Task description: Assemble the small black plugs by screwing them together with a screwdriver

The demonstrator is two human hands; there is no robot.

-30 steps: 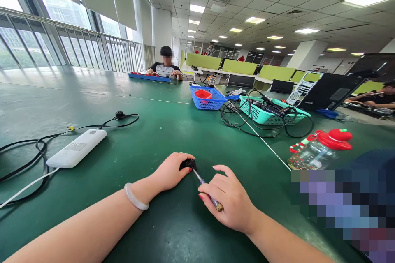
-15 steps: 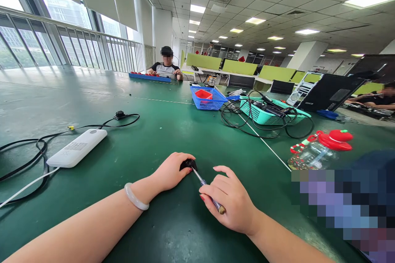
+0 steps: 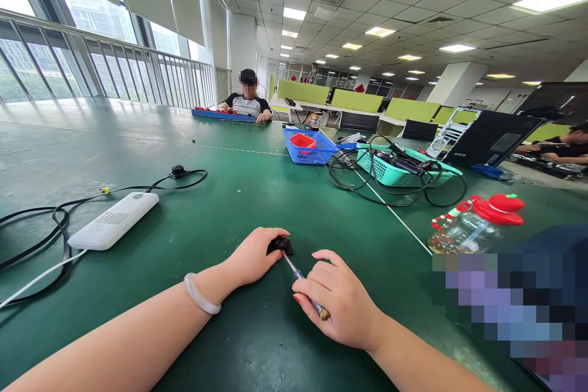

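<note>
My left hand [image 3: 258,256] pinches a small black part [image 3: 285,245] between thumb and fingers, just above or on the green tabletop [image 3: 220,214]. Fingers cover much of the part, so its exact kind is hidden. A screwdriver [image 3: 297,273] with a clear handle and a metal shaft is gripped in my right hand [image 3: 342,299], index finger and thumb closed on the handle, another finger raised. Its tip points up and left, meeting the near side of the black part beside my left thumb.
At left lie a white power bank [image 3: 114,220] and black cables [image 3: 59,220]. Ahead stand a blue basket [image 3: 312,155] and a teal basket [image 3: 390,177] of cords. A red-lidded bottle [image 3: 478,226] is at right. Another person [image 3: 248,101] sits at the far end.
My right hand and the screwdriver have shifted slightly left, the tip a little lower on the black part. My left hand stays nearly still. The far person's hand has lowered to the table.
</note>
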